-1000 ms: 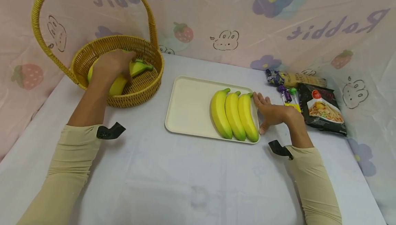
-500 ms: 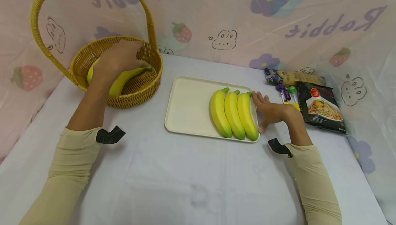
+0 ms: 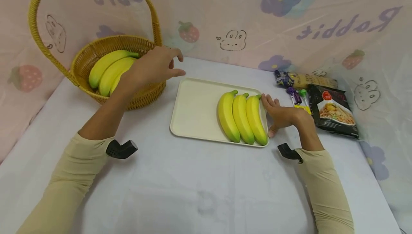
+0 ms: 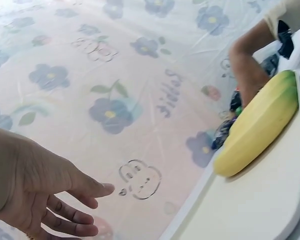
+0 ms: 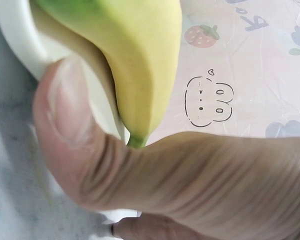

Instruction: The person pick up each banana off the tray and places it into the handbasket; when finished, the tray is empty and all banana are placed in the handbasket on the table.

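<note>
Three yellow bananas [image 3: 243,118] with green ends lie side by side on the right part of a cream rectangular tray [image 3: 196,109]. At the left stands a woven basket [image 3: 146,98] with a tall arched handle; more bananas [image 3: 107,70] lie inside, partly covered by the left forearm. My left hand [image 3: 154,66] hovers over the basket's right rim, fingers parted and holding nothing, which the left wrist view also shows. Beside the tray's right edge, my right hand [image 3: 283,116] rests with fingers extended. In the right wrist view its thumb [image 5: 70,110] touches the tray's rim.
At the back right lie a black noodle packet [image 3: 334,110], wrapped lollipops [image 3: 297,96] and a long tan package [image 3: 305,81]. A printed curtain [image 3: 206,9] rises behind the white table [image 3: 193,184].
My left hand has come up out of the basket, let go of the bananas and moved right to above the rim. The right hand has stayed by the tray.
</note>
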{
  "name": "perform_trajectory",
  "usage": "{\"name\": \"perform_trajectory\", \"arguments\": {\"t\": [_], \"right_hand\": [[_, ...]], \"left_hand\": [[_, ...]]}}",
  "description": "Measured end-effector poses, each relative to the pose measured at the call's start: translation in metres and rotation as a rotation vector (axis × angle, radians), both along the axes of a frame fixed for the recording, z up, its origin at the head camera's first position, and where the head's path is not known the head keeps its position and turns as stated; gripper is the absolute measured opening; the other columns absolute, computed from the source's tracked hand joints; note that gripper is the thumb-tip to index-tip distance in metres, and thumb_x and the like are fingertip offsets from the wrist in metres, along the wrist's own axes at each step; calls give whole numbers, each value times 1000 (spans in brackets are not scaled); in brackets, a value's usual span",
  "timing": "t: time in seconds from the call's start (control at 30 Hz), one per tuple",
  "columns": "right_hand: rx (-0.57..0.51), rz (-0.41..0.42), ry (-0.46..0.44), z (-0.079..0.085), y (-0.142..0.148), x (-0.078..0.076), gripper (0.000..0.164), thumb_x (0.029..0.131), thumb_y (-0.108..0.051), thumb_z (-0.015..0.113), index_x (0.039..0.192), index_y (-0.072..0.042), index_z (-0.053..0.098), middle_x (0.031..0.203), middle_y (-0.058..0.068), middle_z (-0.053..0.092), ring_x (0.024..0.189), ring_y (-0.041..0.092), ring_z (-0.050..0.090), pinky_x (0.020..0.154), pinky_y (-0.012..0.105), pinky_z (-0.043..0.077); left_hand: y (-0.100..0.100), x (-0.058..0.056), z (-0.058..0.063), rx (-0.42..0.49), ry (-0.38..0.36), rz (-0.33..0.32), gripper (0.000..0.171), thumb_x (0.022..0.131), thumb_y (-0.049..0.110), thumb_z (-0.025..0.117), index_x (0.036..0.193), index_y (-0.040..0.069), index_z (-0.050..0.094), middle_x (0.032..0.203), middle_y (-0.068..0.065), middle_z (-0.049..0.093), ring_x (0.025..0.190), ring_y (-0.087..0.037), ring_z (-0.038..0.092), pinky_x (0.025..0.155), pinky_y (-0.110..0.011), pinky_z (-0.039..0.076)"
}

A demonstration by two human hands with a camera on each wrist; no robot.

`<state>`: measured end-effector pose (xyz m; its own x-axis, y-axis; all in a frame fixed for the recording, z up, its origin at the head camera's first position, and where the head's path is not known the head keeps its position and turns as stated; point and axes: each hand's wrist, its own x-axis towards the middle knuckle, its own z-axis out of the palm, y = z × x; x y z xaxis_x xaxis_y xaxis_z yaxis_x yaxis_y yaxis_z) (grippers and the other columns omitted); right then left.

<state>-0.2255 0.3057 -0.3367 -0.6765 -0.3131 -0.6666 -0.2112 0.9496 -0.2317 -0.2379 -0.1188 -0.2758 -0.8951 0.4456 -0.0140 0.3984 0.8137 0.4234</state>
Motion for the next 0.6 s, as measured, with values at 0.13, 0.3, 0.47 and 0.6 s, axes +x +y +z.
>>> {"name": "perform_trajectory", "arguments": {"t": [0.13,0.3,0.47,0.6], "right_hand": [[-6,-14,-6,2,-2,2,152,70,-31,92,161,-4,-26,169,27,-28,156,55,-15,122,77,3],[4,-15,-3,1,-3,3,153,69,-32,93,162,-4,-26,169,27,-27,156,55,-15,122,77,3],[29,-16,6,0,-1,1,154,68,-34,93,162,-6,-26,170,26,-26,157,55,-15,121,78,3],[27,-5,4,0,-2,-1,154,69,-35,92,162,-6,-26,170,26,-26,157,55,-14,121,77,4]], "left_hand": [[19,3,-8,-4,7,-52,47,103,36,66,140,7,58,109,-17,66,96,-29,60,83,-40,52],[45,8,-13,-9,-53,-105,52,102,38,68,143,10,55,111,-15,65,97,-28,59,84,-39,52],[72,12,-14,-55,-101,-136,57,101,43,67,148,15,51,129,-13,65,113,-28,62,96,-44,55],[91,13,-17,-103,-112,-149,61,101,48,65,152,18,48,144,-13,61,124,-30,60,103,-50,54]]}}
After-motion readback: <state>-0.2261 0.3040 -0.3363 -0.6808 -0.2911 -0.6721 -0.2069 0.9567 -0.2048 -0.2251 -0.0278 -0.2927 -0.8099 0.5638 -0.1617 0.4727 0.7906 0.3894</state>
